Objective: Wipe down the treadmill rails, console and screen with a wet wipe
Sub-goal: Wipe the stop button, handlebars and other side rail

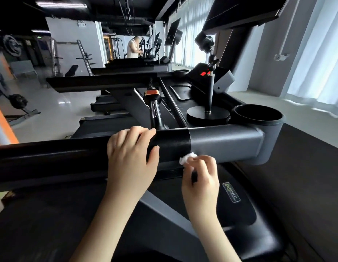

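The treadmill's black and grey rail (pixel 226 142) runs across the middle of the head view. My left hand (pixel 131 157) rests over the black part of the rail, fingers draped over its top and thumb on the near side. My right hand (pixel 201 178) pinches a crumpled white wet wipe (pixel 187 158) against the rail's lower edge, where black meets grey. The console (pixel 180 91) lies beyond the rail. The dark screen (pixel 245 10) hangs tilted at the top right.
A black stand with a round base (pixel 208 115) sits on the console, carrying a small device on a jointed arm. A cup holder (pixel 257 116) sits at the rail's right end. More treadmills and a person stand farther back; weight benches are at the left.
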